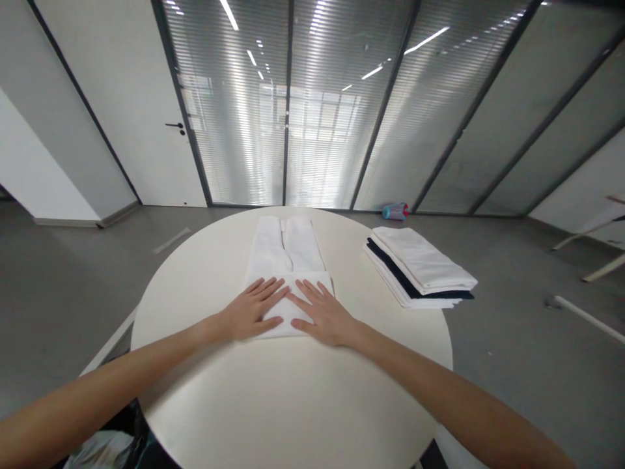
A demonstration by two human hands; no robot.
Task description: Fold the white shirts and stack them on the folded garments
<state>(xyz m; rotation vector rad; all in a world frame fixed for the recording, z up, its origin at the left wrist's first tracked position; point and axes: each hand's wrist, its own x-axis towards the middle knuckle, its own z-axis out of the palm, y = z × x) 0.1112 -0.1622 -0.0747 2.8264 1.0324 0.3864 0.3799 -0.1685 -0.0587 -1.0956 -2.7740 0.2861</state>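
A white cloth garment point(303, 251) lies partly folded on the round white table, its near end turned over into a flat panel. Both sides of its far part meet along a wavy seam in the middle. My left hand point(254, 309) rests flat on the left of the folded panel, fingers spread. On the right of the same panel lies my right hand point(322, 312), palm down with its fingers apart. The fingertips of the two hands nearly meet. Parts of the panel are hidden beneath the hands.
A stack of folded cloths point(422, 264), white with a dark navy layer, sits at the right edge of the round table point(288, 397), slightly overhanging. Beyond, on the floor, lies a blue and red patterned object point(395, 212) by the glass partition point(322, 150). A door point(131, 98) stands far left.
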